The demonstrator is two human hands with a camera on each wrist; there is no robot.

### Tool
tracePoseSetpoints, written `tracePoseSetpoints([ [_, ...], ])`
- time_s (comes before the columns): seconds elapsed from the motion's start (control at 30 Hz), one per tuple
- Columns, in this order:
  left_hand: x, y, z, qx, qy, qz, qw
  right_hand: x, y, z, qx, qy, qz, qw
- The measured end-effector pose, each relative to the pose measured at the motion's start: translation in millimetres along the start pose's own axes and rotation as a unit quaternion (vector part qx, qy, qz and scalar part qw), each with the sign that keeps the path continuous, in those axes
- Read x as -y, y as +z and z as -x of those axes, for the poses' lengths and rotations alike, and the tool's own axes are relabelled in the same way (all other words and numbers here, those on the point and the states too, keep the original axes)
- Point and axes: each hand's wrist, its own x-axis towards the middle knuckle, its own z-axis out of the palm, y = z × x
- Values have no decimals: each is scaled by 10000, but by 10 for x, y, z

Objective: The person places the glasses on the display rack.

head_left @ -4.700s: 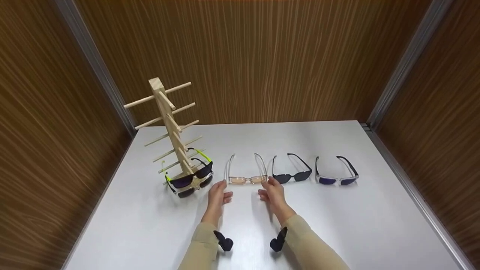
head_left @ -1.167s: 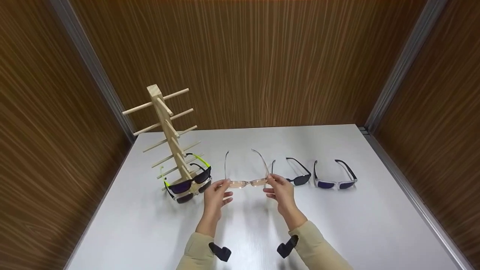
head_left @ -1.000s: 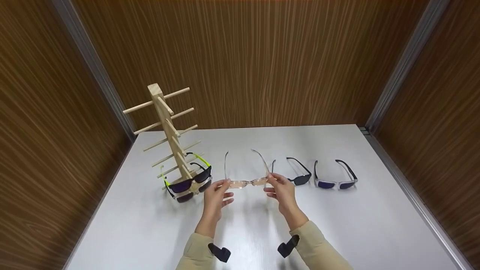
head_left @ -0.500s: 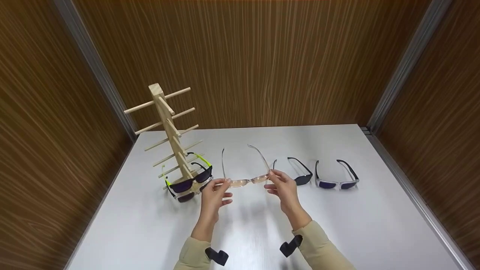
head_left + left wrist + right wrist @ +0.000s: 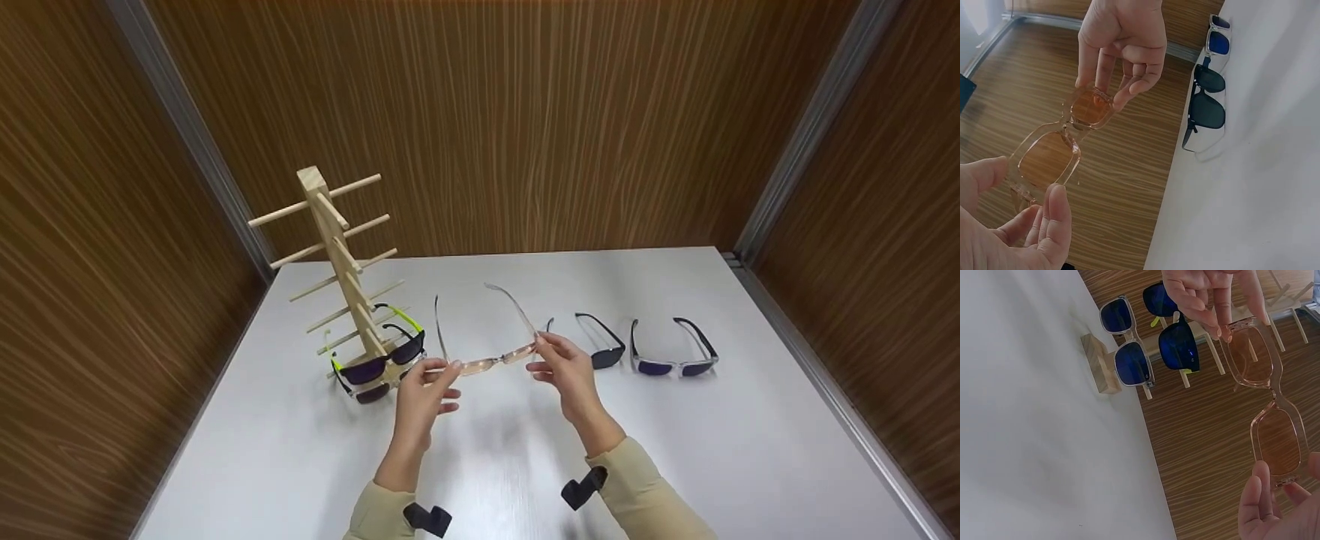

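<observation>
Sunglasses with a clear frame and orange-tinted lenses [image 5: 478, 367] are held up between both hands, temples unfolded and pointing away. My left hand [image 5: 420, 401] pinches the frame's left end between thumb and fingers. At the opposite end, beside the hinge, my right hand [image 5: 570, 379] pinches with thumb and fingers. The right end sits higher than the left in the head view. Both wrist views show the orange lenses [image 5: 1045, 160] off the table, with fingertips at each outer corner.
A wooden peg rack [image 5: 341, 262] stands at left, bearing black-and-yellow sunglasses [image 5: 365, 371] above clear-framed dark ones [image 5: 373, 394]. Black sunglasses [image 5: 606, 358] lie on the white table [image 5: 675, 450] behind the right hand, with clear-framed blue-lensed sunglasses [image 5: 655, 368] farther right. Wood-grain panels [image 5: 525, 135] enclose the table.
Both hands have taken hold of the orange-lensed sunglasses and lifted them from the table. Lately they shift slightly left and tilt, the right end rising.
</observation>
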Motion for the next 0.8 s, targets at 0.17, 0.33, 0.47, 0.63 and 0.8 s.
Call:
tracePoseSetpoints([
  [0.17,-34,-48,47,16,-71,22,10000,32,28,1,159,-76,159,9997],
  [0.33,-65,-94,88,10,26,92,10000,69,72,-4,302,-199,189,9992],
  [0.47,-74,-132,119,-19,119,88,9999,103,105,-1,400,-277,231,9985],
  [0.63,-88,-191,158,-36,64,91,9999,136,139,2,588,-245,314,9975],
  [0.8,-104,-247,207,-51,37,109,9999,155,186,15,709,-265,399,9963],
])
